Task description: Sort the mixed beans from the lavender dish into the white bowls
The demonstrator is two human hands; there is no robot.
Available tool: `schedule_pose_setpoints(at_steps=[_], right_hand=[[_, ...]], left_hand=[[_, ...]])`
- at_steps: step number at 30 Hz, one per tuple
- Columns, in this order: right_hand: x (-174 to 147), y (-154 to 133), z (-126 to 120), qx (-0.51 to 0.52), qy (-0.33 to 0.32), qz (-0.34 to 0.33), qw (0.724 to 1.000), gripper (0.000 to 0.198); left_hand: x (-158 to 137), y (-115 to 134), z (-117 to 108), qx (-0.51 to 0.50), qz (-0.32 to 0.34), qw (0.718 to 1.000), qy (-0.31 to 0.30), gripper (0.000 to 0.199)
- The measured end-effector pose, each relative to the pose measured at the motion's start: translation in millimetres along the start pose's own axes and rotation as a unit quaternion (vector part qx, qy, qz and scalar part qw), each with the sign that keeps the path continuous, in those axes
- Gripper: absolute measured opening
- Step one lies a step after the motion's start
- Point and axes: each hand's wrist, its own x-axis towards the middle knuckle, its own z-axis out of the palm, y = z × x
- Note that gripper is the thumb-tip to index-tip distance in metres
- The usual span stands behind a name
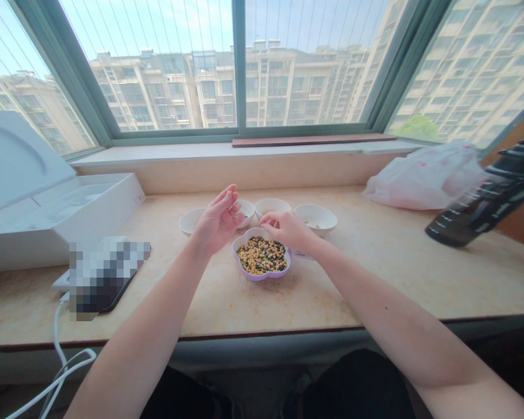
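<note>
A purple-rimmed, petal-shaped bowl (262, 277) stands in front of me, filled with mixed yellow, black and green beans (262, 255). My right hand (289, 230) is over its back right rim, fingertips drawn together in a pinch; whatever is between them is too small to make out. To the left and higher up, my left hand (218, 221) is turned palm up with its fingers curled and tips together, contents hidden. Behind the hands are a left white bowl (188, 221), two middle white bowls (246, 213) (273, 206) and a right white bowl (321, 217) with a few bits inside.
An open white box (100, 203) and a blurred-out dark phone-like object (117, 285) with a white cable (57, 326) lie at left. At right are a plastic bag (423, 177) and a tilted black bottle (475, 201). Windows border the stone counter's (375, 279) back.
</note>
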Motion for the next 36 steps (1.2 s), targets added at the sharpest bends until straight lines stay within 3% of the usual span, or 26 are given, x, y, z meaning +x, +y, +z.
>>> schedule_pose_setpoints(at_steps=[14, 18, 22, 24, 30, 36], right_hand=[[-0.6, -2.9, -3.5, -0.002, 0.006, 0.007, 1.0, 0.019], [-1.2, -3.8, -3.8, -0.006, 0.003, 0.003, 1.0, 0.02], [-0.5, -1.7, -2.9, -0.004, -0.001, 0.008, 1.0, 0.02], [0.1, -0.7, -2.5, -0.004, -0.003, 0.008, 1.0, 0.02], [0.1, -1.0, -2.0, -0.002, -0.005, 0.001, 1.0, 0.021], [0.6, 1.8, -0.3, -0.001, 0.0, 0.001, 1.0, 0.02]], left_hand=[[-4.1, -6.1, 4.9, 0.025, -0.009, 0.999, -0.031, 0.02], [-6.6, -10.5, 9.2, 0.114, 0.006, 0.993, -0.021, 0.018], [-8.2, -15.9, 12.1, 0.258, 0.073, 0.963, 0.001, 0.017], [-8.2, -17.4, 12.1, 0.278, 0.085, 0.957, 0.006, 0.02], [-9.6, -13.0, 11.2, 0.115, -0.025, 0.991, -0.06, 0.032], [-12.8, -7.4, 14.6, 0.014, -0.096, 0.991, -0.09, 0.028]])
